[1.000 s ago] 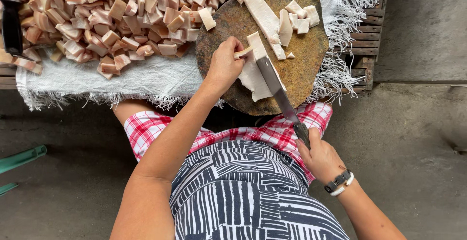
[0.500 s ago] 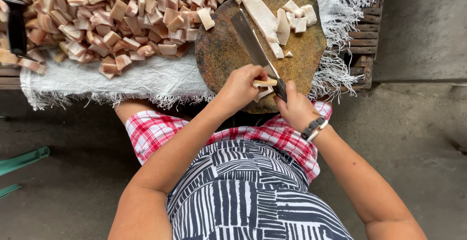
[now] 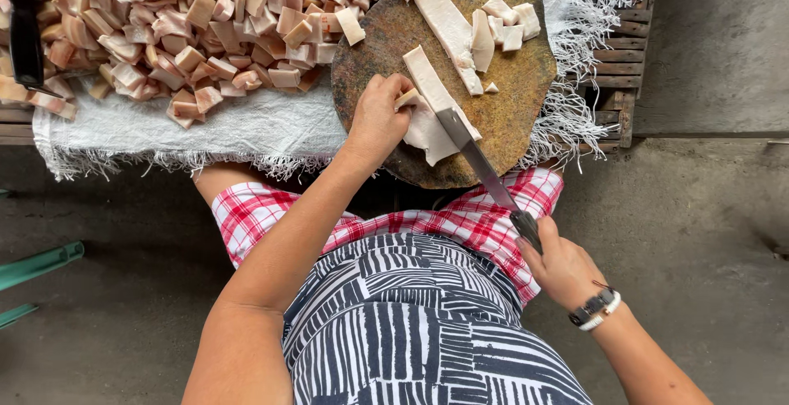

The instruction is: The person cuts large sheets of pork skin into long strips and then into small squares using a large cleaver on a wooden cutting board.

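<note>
A round wooden chopping block [image 3: 509,97] carries long white slabs of pork fat [image 3: 448,27] and small cut cubes. My left hand [image 3: 380,119] presses down on a white slab [image 3: 429,130] at the block's near side. My right hand [image 3: 560,267] grips the handle of a long knife [image 3: 472,154] near my lap. The blade slants up onto the block, its tip against the slab beside my left fingers.
A big pile of cut pinkish-white chunks [image 3: 189,31] lies on a white fringed cloth [image 3: 246,130] left of the block. A dark tool [image 3: 26,39] sits at the far left edge. A wooden pallet [image 3: 616,68] is under the cloth; green metal legs [image 3: 37,265] stand lower left.
My right hand has drawn back toward my lap, pulling the knife through the slab. Half a second ago it was up at the block's edge beside my left hand.
</note>
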